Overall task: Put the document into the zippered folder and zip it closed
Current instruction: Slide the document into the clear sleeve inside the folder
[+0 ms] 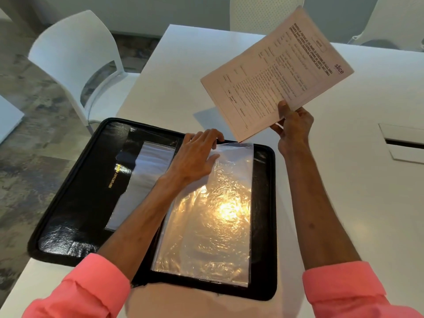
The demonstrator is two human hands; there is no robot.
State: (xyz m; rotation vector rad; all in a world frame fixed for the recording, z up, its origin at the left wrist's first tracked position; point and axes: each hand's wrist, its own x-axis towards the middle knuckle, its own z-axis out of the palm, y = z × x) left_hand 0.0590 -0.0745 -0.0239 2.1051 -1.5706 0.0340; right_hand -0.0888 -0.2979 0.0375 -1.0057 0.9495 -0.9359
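Insert step: right hand pinches the document, left hand fingers pinch the folder sleeve mouth; next, slide it in.

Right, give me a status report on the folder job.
Right hand pinches document, held above table. Left hand at top edge of clear sleeve, grip unclear. Zippered folder lies open, document not yet in. Nothing blocks the sleeve.

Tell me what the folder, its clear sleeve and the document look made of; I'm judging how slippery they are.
Folder: black and glossy, probably vinyl or faux leather, going by its sheen. Sleeve: thin clear plastic, wrinkled, with strong lamp glare. Document: matte white printed paper, flexing slightly in the right hand.
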